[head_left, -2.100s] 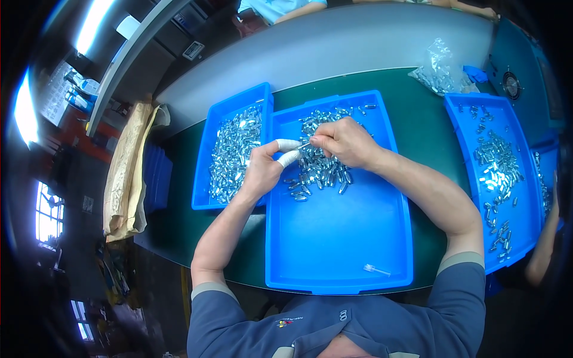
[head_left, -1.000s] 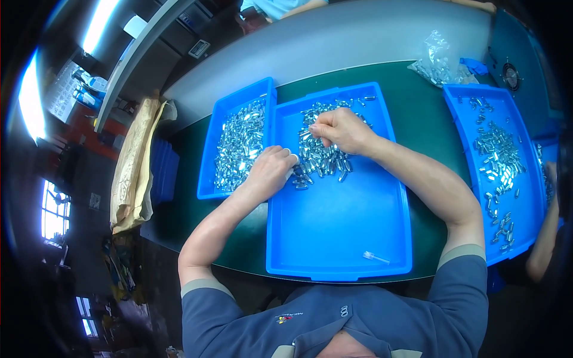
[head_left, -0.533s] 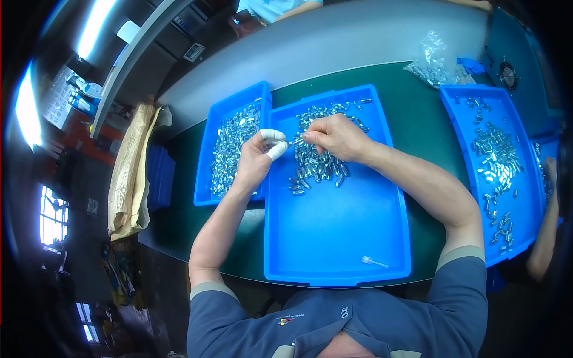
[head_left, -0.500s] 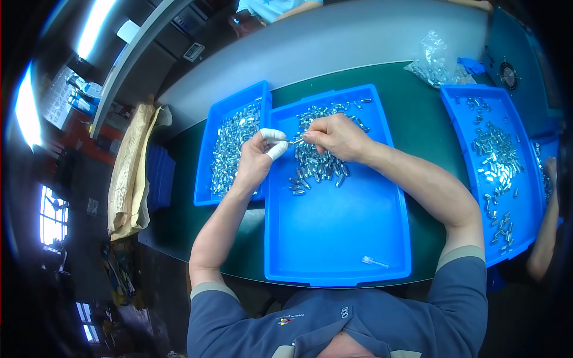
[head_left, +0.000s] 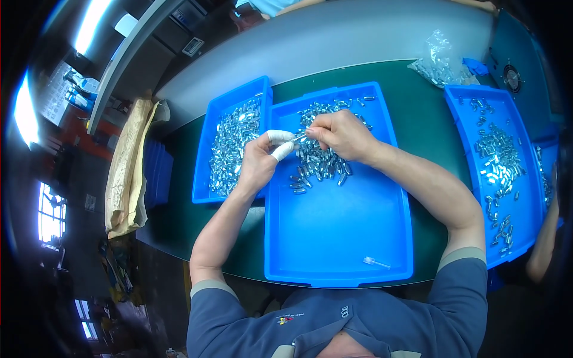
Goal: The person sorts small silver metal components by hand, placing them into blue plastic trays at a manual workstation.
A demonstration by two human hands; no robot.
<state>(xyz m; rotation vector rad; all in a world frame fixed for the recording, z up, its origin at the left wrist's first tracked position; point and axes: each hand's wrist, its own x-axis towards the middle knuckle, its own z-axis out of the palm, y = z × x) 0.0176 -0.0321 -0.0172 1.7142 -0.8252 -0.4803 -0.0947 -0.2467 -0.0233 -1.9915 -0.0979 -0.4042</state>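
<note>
Pinching one small metal piece (head_left: 300,137) between them, my left hand (head_left: 258,164), two fingertips in white cots, and my right hand (head_left: 341,135) met over the far end of the big blue tray (head_left: 337,238). I judged the sorting partly done: a heap of loose parts (head_left: 319,161) remained there, while the smaller tray (head_left: 203,185) left of it was well filled. That big tray sat on a green table (head_left: 179,209), a grey bench (head_left: 334,36) beyond it.
</note>
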